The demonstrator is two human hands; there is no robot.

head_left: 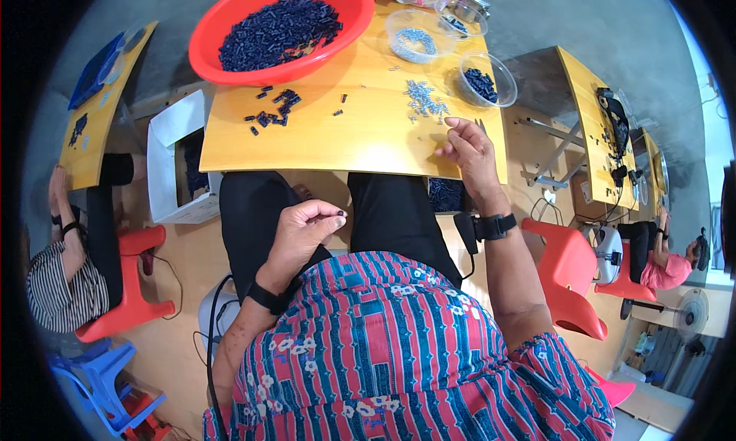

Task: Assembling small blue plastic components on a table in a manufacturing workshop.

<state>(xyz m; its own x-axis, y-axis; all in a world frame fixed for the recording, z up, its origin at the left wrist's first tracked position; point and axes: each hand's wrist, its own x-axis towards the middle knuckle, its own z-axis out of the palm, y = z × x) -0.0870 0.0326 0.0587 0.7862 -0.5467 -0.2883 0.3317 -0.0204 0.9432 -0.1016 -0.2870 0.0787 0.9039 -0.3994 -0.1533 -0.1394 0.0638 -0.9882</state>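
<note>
Low over my lap, my left hand (305, 230) is closed in a pinch. Between its thumb and forefinger is a small black plastic piece (341, 213), mostly covered by the fingertips. My right hand (471, 153) is over the table's near right part, fingers loosely bent and apart, with nothing visible in them. Just beyond it lies a loose pile of small silvery metal parts (424, 100). Several black plastic pieces (276, 111) are scattered on the left of the table, and two single ones lie nearer its middle.
On the yellow table (322, 149) stand a big red basin (207, 50) full of black pieces, a clear tub (441, 56) of silvery parts and another tub (506, 80) of black pieces. A white box (165, 142) stands left below. Other people sit at side tables on both sides.
</note>
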